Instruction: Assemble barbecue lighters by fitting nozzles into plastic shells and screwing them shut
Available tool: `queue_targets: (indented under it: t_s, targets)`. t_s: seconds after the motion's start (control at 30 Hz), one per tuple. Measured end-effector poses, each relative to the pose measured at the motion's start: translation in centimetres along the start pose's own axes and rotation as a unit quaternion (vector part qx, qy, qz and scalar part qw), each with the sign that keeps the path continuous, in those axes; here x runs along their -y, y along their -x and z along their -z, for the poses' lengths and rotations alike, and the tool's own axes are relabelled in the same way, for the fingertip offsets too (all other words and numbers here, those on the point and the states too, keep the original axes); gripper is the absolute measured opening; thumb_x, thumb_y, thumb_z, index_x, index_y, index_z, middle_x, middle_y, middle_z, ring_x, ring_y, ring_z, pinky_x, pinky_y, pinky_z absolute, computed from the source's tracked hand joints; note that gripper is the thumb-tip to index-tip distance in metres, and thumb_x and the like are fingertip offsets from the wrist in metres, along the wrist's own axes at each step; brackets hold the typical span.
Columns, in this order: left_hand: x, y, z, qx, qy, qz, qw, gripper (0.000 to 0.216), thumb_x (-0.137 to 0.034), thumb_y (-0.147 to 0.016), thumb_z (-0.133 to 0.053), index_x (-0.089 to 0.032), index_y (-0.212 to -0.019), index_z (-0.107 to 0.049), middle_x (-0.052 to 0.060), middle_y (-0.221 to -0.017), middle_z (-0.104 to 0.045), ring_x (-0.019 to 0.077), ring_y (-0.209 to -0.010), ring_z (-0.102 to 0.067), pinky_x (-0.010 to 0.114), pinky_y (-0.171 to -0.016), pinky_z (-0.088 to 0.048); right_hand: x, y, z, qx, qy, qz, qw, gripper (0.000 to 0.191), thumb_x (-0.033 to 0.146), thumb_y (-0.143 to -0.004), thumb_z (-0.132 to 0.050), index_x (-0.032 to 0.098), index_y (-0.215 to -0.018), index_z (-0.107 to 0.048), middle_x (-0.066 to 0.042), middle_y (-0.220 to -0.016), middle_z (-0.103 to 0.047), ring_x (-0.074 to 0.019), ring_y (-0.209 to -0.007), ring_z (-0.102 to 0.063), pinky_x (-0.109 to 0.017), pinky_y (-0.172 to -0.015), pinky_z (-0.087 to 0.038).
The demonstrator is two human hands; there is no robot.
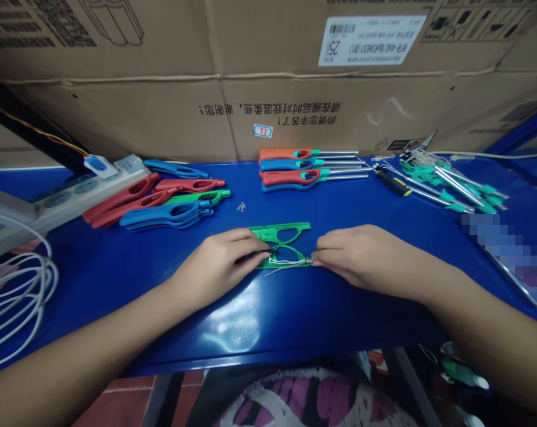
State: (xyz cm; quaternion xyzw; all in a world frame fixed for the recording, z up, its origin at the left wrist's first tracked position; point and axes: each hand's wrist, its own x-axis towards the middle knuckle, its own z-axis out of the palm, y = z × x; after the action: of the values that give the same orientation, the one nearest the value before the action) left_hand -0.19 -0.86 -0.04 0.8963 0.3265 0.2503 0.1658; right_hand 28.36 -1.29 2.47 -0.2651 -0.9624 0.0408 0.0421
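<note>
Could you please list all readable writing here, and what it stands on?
"25": white label on cardboard box, upside down.
"KFR-46G ... (B1)": same label, upside down, middle characters blurred.
"师傅您辛苦了!": box, upside down.
"请在搬运时对我温柔些,谢谢您!": box, upside down.
Apparently "33": small sticker on box.
Too blurred: the label's finer lines, the box's other print.

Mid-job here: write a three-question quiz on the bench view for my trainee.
1. What colour are the two handle shells between the left hand and right hand?
2. True or false: the black-and-yellow tool lies to the right of the power strip.
3. The loose handles near the power strip are: a) red only; b) blue, red and green; c) blue only.
Key: 1. Green; 2. True; 3. b.
</note>
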Motion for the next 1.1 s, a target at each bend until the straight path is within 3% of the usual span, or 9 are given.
queue_targets:
  t_s: [0.4,0.63,0.8,1.0,1.1]
  targets:
    - [0.0,0.0,-0.1,-0.004,0.015,0.016,1.0,0.017,-0.022,-0.096,-0.065,-0.014,-0.106,-0.077,0.006,-0.095,-0.076,0.0169,-0.086,-0.072,0.028,-0.08,-0.057,-0.2,-0.4,-0.1,0.006,-0.119,-0.089,0.989,0.023,0.027,-0.101,-0.057,0.018,-0.084,-0.07,-0.002,-0.083,-0.067,-0.0144,-0.073,-0.062,-0.028,-0.063,-0.038]
    - [-0.3,0.1,0.5,0.008,0.01,0.027,1.0,0.019,-0.021,-0.096,-0.064,-0.015,-0.107,-0.078,0.006,-0.098,-0.077,0.0179,-0.087,-0.073,0.03,-0.081,-0.059,-0.5,-0.3,-0.4,0.0,-0.197,-0.12,0.973,0.014,0.024,-0.098,-0.062,0.018,-0.087,-0.069,-0.002,-0.089,-0.068,-0.0154,-0.082,-0.063,-0.028,-0.072,-0.044]
    - [-0.3,0.2,0.4,0.008,0.002,0.01,1.0,0.019,-0.02,-0.098,-0.061,-0.014,-0.104,-0.079,0.007,-0.097,-0.076,0.0169,-0.087,-0.073,0.027,-0.079,-0.059,-0.9,-0.2,-0.2,0.011,-0.197,-0.131,0.972,0.014,0.024,-0.097,-0.062,0.019,-0.087,-0.07,-0.002,-0.091,-0.068,-0.016,-0.082,-0.063,-0.029,-0.071,-0.044]
    - [-1.0,0.6,0.2,0.046,-0.096,-0.002,0.994,0.028,-0.024,-0.103,-0.052,-0.013,-0.106,-0.078,0.01,-0.1,-0.073,0.0222,-0.091,-0.072,0.035,-0.082,-0.062,-0.9,-0.4,0.0,0.02,-0.166,-0.144,0.975,0.012,0.027,-0.096,-0.064,0.02,-0.088,-0.07,-0.001,-0.091,-0.069,-0.0162,-0.082,-0.064,-0.029,-0.068,-0.042]
    - [-2.2,0.7,0.5,0.075,-0.18,0.002,0.981,0.031,-0.025,-0.103,-0.049,-0.013,-0.111,-0.076,0.011,-0.1,-0.071,0.0249,-0.087,-0.071,0.039,-0.074,-0.062,-0.8,-0.5,0.0,0.025,-0.148,-0.16,0.976,0.011,0.027,-0.095,-0.065,0.021,-0.087,-0.07,0.0,-0.091,-0.068,-0.0161,-0.081,-0.064,-0.029,-0.065,-0.04]
